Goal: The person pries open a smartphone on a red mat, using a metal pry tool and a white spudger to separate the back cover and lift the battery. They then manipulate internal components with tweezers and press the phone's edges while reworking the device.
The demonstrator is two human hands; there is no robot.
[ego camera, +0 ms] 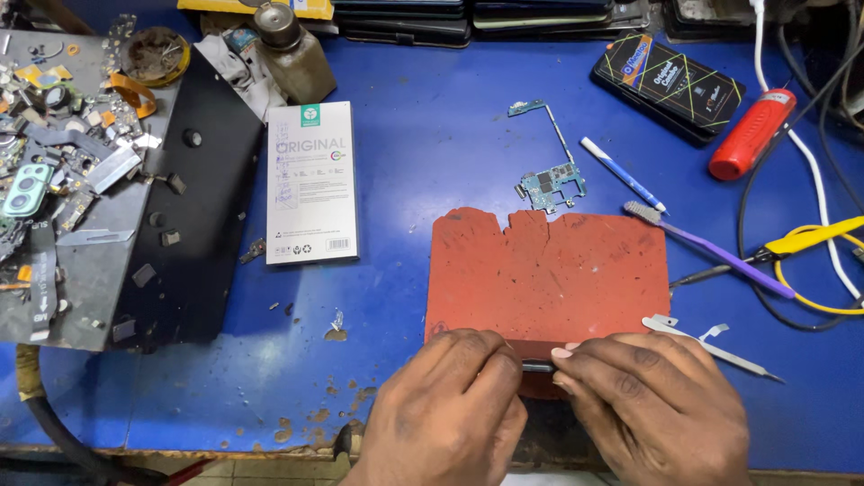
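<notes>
Thin dark part (537,365) pinched by left hand (450,405) and right hand (652,400) fingers | red mat (549,270), bench near edge | even grip advised; circuit board (549,184) beyond.

Blue worktop (432,126), surface scuffed and chipped near the front edge. On it: worn red mat (549,270) at centre front, white flat box (311,183) left of it, black tray (193,225) of scrap parts far left. Small circuit board (549,184) just behind the mat. Right side: purple brush (711,252), white-blue pen tool (623,175), red cylinder (751,135), black phone box (668,85), metal tweezers (711,346), cables (810,180).
</notes>
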